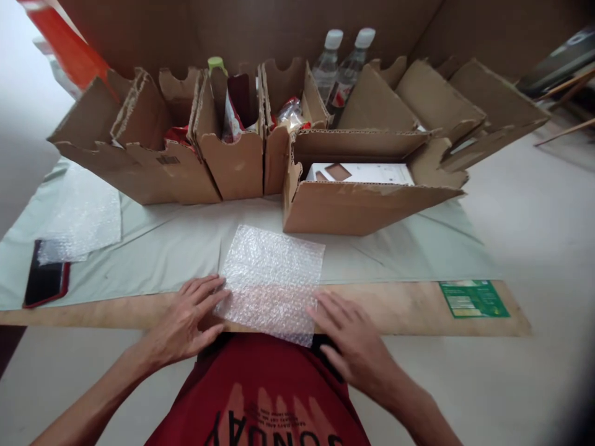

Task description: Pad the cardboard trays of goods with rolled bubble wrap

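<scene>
A sheet of bubble wrap (272, 282) lies flat across the cloth and the bare wooden front edge of the table, its near corner hanging over the edge. At its left side rests my left hand (186, 319), fingers spread, the fingertips touching the sheet's edge. My right hand (351, 337) is on the opposite side, fingers stretched out, with the tips at the sheet's right edge. Neither hand grips anything.
Several cardboard bins (232, 164) line the back, holding packets and two bottles (341, 71). Nearer stands a cardboard box (367, 207) with a white carton (376, 173) inside. More bubble wrap (88, 207) partly covers a phone (45, 282) at left. A green card (474, 299) lies right.
</scene>
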`<act>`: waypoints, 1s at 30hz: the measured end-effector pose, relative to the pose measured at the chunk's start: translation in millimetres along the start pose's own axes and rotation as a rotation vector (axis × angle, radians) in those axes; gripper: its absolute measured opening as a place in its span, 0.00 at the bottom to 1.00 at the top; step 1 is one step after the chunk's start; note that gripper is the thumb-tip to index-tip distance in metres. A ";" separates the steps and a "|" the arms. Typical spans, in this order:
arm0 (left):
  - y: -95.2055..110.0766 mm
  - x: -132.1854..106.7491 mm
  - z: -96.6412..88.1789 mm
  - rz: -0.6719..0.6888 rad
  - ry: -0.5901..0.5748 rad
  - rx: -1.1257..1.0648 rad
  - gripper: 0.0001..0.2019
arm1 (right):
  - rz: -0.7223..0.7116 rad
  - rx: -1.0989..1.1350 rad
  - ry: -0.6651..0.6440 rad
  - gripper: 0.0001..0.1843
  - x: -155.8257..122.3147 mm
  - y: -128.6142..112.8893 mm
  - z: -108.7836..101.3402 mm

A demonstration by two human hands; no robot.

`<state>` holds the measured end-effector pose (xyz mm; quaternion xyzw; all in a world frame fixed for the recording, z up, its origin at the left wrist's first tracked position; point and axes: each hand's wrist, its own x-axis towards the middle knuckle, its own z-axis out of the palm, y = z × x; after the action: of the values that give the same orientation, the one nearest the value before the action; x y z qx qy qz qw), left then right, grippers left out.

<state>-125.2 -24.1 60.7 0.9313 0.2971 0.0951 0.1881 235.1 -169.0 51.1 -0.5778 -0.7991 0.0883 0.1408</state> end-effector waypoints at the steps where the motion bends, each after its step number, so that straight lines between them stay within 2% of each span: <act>1: -1.9 -0.3 -0.1 0.013 -0.030 0.020 0.27 | -0.011 -0.008 -0.011 0.37 -1.8 -8.6 7.0; 5: -6.2 -2.0 2.8 0.016 -0.062 0.054 0.32 | -0.009 0.056 0.029 0.40 9.5 -23.6 28.7; 8: -6.6 -4.3 3.6 0.020 -0.043 0.016 0.37 | 0.012 0.289 0.125 0.30 13.2 -20.2 26.1; 10: -3.2 -3.0 2.1 0.031 -0.027 -0.040 0.37 | 0.144 0.496 0.191 0.21 13.4 -19.2 18.3; 13: 8.2 6.3 -1.4 -0.016 0.040 -0.234 0.26 | 0.447 0.750 0.242 0.15 19.2 -21.3 8.2; 15: 16.6 16.1 -1.8 -0.165 0.098 -0.368 0.12 | 0.577 0.823 0.237 0.17 27.8 -21.2 7.0; 17: 22.1 25.9 1.1 -0.362 0.137 -0.442 0.11 | 0.650 0.785 0.243 0.18 37.5 -18.4 10.6; 19: 23.2 32.7 7.3 -0.472 0.197 -0.408 0.13 | 0.696 0.663 0.285 0.17 46.0 -13.8 17.2; 23: 18.9 33.2 23.1 -0.452 0.328 -0.088 0.13 | 0.663 0.402 0.377 0.13 55.3 -7.0 32.2; 27: 18.3 27.7 30.2 -0.444 0.296 0.090 0.11 | 0.565 0.171 0.388 0.12 57.4 -5.8 40.3; 30: 19.8 27.3 29.4 -0.481 0.271 0.150 0.07 | 0.554 0.055 0.359 0.15 58.0 -2.3 38.1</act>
<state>-84.5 -31.5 43.7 0.8242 0.5381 0.1490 0.0943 203.6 -114.0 22.9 -0.7756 -0.5712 0.0416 0.2656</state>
